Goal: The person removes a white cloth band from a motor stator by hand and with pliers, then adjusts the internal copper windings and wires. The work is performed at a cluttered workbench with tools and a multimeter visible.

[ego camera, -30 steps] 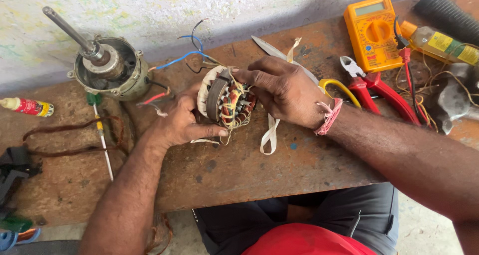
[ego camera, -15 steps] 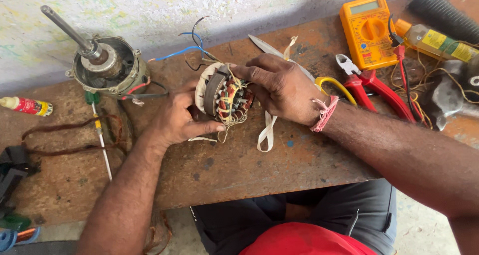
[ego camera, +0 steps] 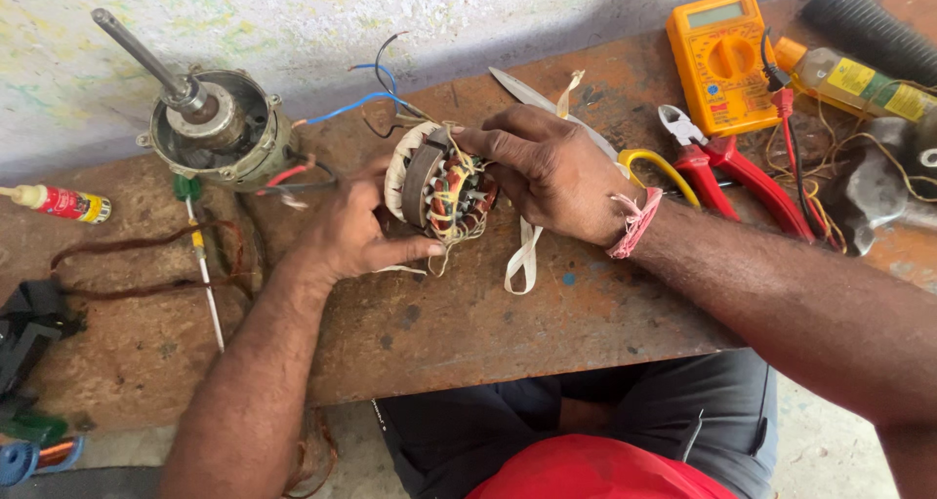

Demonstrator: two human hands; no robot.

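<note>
Hands meet around a wound motor stator point(ego camera: 439, 189) near the middle of a rusty metal counter point(ego camera: 468, 323). The left hand point(ego camera: 346, 228) cups the stator from its near side, thumb stretched along the bottom and fingers curled behind the white-taped ring. The right hand point(ego camera: 551, 172) closes over the stator's far side, its fingertips point(ego camera: 467, 140) pinching at the thin wires on the top edge of the windings. The stator is tilted on edge, its copper coils and coloured leads facing the camera.

Left of the stator stands a motor housing with a long shaft point(ego camera: 210, 128), blue and red leads trailing from it toward the stator. A screwdriver point(ego camera: 203, 260) lies below that housing, and a small red tube point(ego camera: 61, 202) rests further left. A strip of white tape point(ego camera: 527, 255) hangs just right of the stator, under the right hand. Well to the right of the stator sit red-handled pliers point(ego camera: 742, 172), a yellow multimeter point(ego camera: 720, 62) and a yellowish bottle point(ego camera: 859, 81).
</note>
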